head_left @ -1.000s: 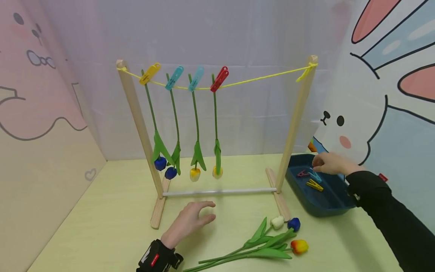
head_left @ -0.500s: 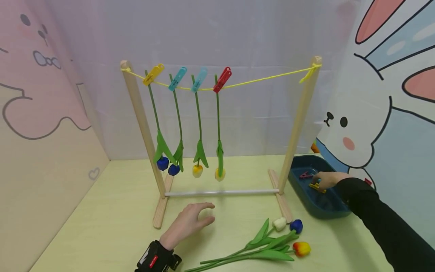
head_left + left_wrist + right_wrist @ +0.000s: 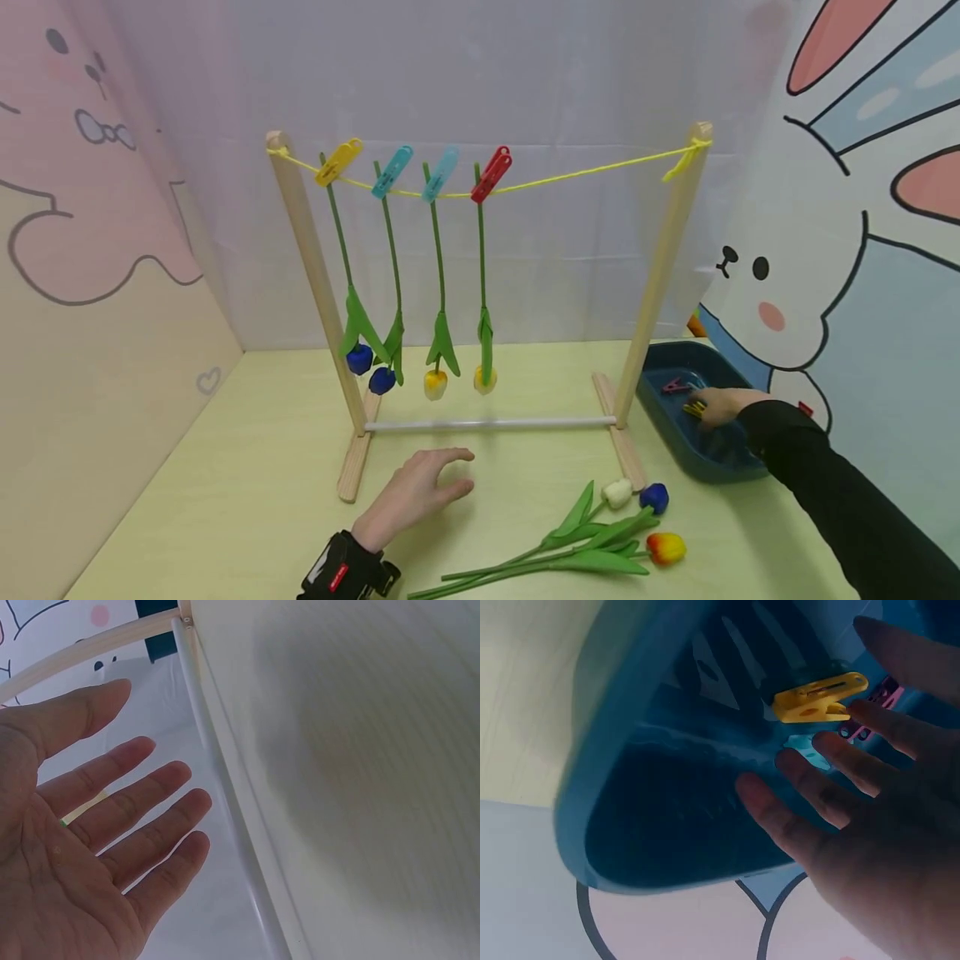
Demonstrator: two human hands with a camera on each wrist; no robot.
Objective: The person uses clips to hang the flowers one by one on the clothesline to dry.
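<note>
While the right hand (image 3: 718,407) is hovering inside the dark blue basin (image 3: 667,429) to the right of the wooden rack (image 3: 660,283), we are recording its thumb and fingers as spread, with the index fingertip (image 3: 862,712) reaching the forked end of the loose yellow clip (image 3: 817,699); whether it is pressing on that clip, we are not managing to tell. Beside the yellow clip, we are seeing a purplish clip (image 3: 891,691) and a light-blue clip (image 3: 808,750), both lying in the same basin and both partly hidden by the fingers. We are finding the left hand (image 3: 415,493) hovering in front of the rack, near its white crossbar (image 3: 491,423), with its fingers loosely spread and its thumb standing apart. We are counting four tulips hanging head-down from the rack's yellow cord (image 3: 581,172): starting at the rack's left post (image 3: 311,258), a blue tulip (image 3: 359,359) is hanging under a yellow peg (image 3: 339,162), a second blue tulip (image 3: 382,381) under a blue peg (image 3: 392,172), a yellow-and-white tulip (image 3: 435,385) under a paler blue peg (image 3: 440,175), and a pale yellow tulip (image 3: 484,387) under a red peg (image 3: 491,175). On the table (image 3: 225,467) in front of the rack, toward its right foot (image 3: 630,467), we are noting three more tulips lying with stems together: a white tulip (image 3: 617,493), a dark blue tulip (image 3: 654,498) and a red-and-yellow tulip (image 3: 666,548).
</note>
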